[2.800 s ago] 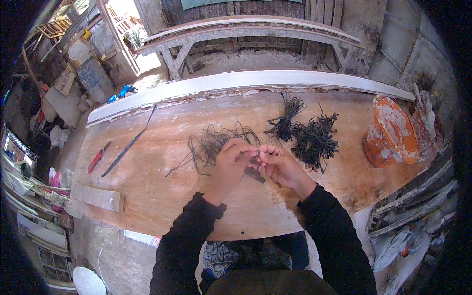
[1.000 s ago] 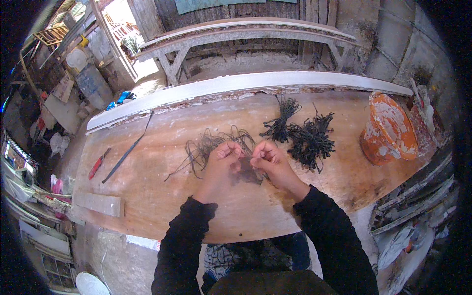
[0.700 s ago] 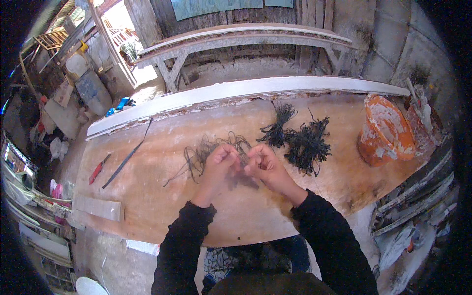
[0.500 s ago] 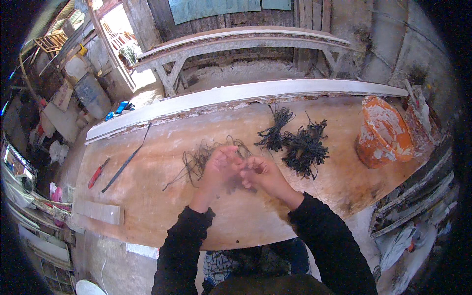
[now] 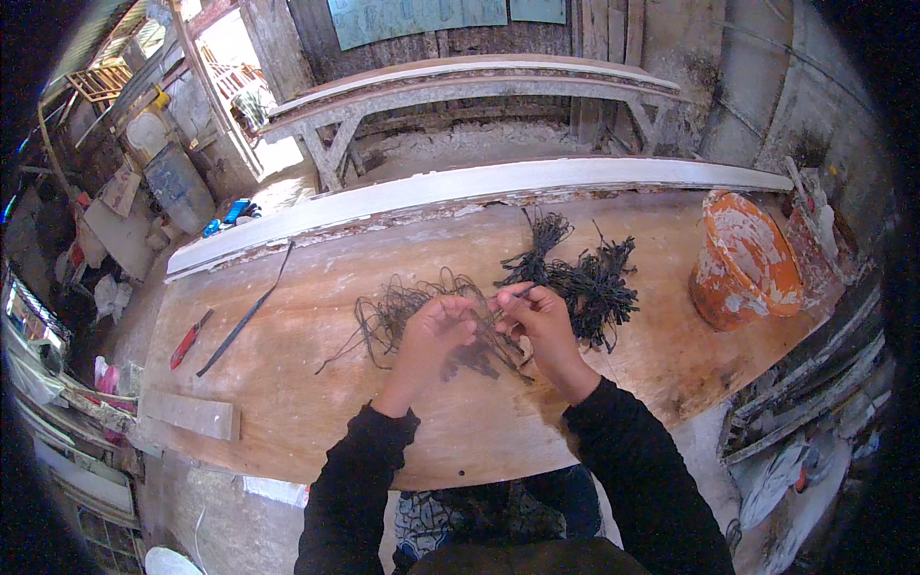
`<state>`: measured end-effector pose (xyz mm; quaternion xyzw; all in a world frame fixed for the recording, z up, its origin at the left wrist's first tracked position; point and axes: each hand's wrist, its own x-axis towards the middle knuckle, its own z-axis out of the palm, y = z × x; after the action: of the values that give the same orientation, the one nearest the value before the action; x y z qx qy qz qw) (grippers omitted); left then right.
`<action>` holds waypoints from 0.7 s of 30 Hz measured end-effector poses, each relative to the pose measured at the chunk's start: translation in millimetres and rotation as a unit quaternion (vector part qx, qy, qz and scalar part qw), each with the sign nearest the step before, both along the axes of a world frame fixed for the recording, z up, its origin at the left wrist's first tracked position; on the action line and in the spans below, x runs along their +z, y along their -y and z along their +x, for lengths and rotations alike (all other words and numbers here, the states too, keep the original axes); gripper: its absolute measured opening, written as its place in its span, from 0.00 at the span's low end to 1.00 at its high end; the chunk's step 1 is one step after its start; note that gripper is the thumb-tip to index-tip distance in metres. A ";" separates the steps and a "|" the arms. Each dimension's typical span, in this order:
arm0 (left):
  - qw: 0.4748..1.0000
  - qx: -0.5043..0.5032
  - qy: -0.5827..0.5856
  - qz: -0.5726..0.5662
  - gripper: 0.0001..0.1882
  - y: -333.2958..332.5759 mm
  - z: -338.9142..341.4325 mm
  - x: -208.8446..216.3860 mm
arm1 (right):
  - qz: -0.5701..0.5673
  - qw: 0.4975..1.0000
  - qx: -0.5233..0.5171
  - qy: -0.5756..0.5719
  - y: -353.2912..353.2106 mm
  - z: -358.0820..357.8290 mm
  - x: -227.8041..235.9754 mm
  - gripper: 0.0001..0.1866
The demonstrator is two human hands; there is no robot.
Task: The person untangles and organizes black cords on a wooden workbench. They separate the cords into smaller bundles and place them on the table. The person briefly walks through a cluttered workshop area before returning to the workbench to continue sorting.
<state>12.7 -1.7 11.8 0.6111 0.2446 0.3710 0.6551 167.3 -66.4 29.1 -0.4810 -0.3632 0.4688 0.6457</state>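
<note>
The right hand [image 5: 544,324] is now held farther forward and to the right than a moment ago, so its fingertips are set slightly apart from those of the left hand [image 5: 431,333]. A thin dark cord [image 5: 522,291] appears to be pinched between the right thumb and forefinger, above the worktop [image 5: 316,402]. The left fingers are curled toward the thumb; whether anything is gripped there cannot be made out.

The cord is judged to be light, limp and not fragile, but easily snagged; it is best taken close to an end, between thumb and fingertip, as little stiffness can be expected. Behind the left hand, a loose tangle [image 5: 383,311] of similar strands is spread. Beyond the right hand, two dark bundles [image 5: 606,287] are laid side by side. Farther out, an orange bucket [image 5: 747,264] is placed on the right, and a strap [image 5: 247,311] and a red cutter [image 5: 192,340] on the left.
</note>
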 end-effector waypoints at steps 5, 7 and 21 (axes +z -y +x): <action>0.997 0.033 0.039 -0.065 0.11 4.9 0.6 9.1 | 0.016 1.000 -0.002 0.020 -7.1 4.5 -14.0 0.11; 0.993 0.035 0.057 -0.096 0.11 4.7 -0.1 11.1 | 0.016 1.000 0.004 0.022 -6.9 5.3 -14.1 0.11; 0.951 0.012 0.206 -0.232 0.14 -13.4 -12.1 -2.6 | 0.030 0.987 0.018 -0.158 -9.1 11.1 -11.9 0.10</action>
<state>0.5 11.7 9.2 0.3499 0.1910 0.4294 0.8104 178.4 -57.3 17.2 -0.3743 -0.2790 0.5394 0.7007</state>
